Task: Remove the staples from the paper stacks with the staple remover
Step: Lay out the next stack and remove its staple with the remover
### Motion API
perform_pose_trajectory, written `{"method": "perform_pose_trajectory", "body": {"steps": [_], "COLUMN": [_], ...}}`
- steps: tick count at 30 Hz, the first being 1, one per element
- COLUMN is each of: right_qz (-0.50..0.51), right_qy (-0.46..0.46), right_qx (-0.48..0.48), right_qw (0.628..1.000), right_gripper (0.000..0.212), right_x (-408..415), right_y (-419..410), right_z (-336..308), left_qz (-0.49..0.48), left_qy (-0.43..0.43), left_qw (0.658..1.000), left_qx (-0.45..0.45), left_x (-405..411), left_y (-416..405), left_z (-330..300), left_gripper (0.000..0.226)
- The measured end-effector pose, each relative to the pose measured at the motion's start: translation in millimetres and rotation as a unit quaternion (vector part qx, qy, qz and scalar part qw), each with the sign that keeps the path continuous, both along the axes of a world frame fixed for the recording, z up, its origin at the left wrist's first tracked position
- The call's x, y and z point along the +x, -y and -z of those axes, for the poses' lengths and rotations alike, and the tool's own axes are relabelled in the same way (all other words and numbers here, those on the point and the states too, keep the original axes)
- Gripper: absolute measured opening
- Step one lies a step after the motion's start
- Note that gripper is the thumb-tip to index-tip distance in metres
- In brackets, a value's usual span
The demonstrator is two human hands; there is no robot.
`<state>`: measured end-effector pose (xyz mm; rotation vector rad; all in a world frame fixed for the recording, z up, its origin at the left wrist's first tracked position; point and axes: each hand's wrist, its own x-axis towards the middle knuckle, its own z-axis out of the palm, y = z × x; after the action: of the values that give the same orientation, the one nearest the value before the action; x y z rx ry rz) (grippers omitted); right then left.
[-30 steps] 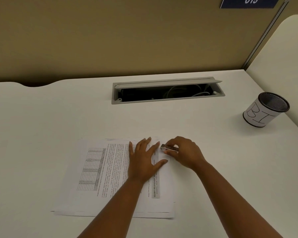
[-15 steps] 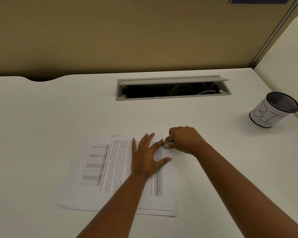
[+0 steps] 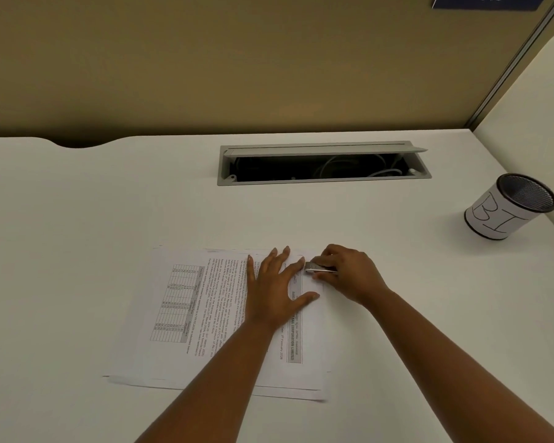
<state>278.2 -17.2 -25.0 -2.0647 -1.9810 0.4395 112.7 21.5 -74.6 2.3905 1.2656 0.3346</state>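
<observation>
A stack of printed white paper (image 3: 186, 318) lies on the white desk, text running sideways with a table at its left. My left hand (image 3: 277, 289) presses flat on the stack near its far right corner, fingers spread. My right hand (image 3: 346, 274) grips a small silver staple remover (image 3: 317, 267) whose tip rests at the paper's far right corner, right beside my left index fingertip. The staple itself is too small to see.
A black mesh cup (image 3: 509, 207) wrapped in white paper marked "BI" stands at the right. An open grey cable slot (image 3: 323, 164) with wires sits in the desk beyond the paper. Tan partition walls enclose the back and the right side.
The staple remover's silver body shows more than half a second ago, and my right hand has shifted slightly at the corner. My left hand stays flat on the paper.
</observation>
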Motion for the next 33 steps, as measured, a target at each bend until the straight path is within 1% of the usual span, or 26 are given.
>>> {"method": "perform_pose_trajectory", "body": {"steps": [4, 9, 13, 17, 22, 27, 29, 33], "right_qz": [0.032, 0.068, 0.108, 0.147, 0.185, 0.223, 0.224, 0.128], "right_qy": [-0.012, -0.030, -0.074, -0.095, -0.117, -0.127, -0.109, 0.003], "right_qx": [0.019, -0.006, -0.022, -0.034, -0.051, -0.041, -0.018, 0.065], "right_qw": [0.999, 0.997, 0.991, 0.984, 0.974, 0.966, 0.968, 0.990], "right_gripper": [0.023, 0.026, 0.027, 0.030, 0.028, 0.028, 0.028, 0.022], "right_x": [-4.1, -4.1, -4.9, -6.8, -11.2, -17.9, -21.3, -24.7], "right_y": [3.0, -0.1, -2.3, -3.1, -3.2, 0.1, 4.2, 13.2], "right_z": [4.3, 6.2, 7.3, 7.2, 5.0, 8.3, 9.7, 11.8], "left_qz": [0.001, 0.002, 0.003, 0.007, 0.018, 0.016, 0.014, 0.010], "left_qy": [-0.007, -0.008, -0.013, -0.033, -0.072, -0.089, -0.098, -0.108], "left_qw": [1.000, 1.000, 1.000, 0.999, 0.997, 0.995, 0.994, 0.993], "left_qx": [-0.003, -0.001, 0.004, 0.014, 0.030, 0.035, 0.039, 0.039], "left_x": [0.2, -0.5, -0.4, -1.0, -1.6, -0.7, -0.8, -0.2], "left_y": [0.2, 0.5, 0.6, 0.6, 0.4, 2.4, 4.4, 7.2], "left_z": [-1.5, -1.2, -1.1, 0.1, 2.3, 2.6, 2.5, 3.1], "left_gripper": [0.070, 0.070, 0.070, 0.071, 0.073, 0.072, 0.072, 0.073]}}
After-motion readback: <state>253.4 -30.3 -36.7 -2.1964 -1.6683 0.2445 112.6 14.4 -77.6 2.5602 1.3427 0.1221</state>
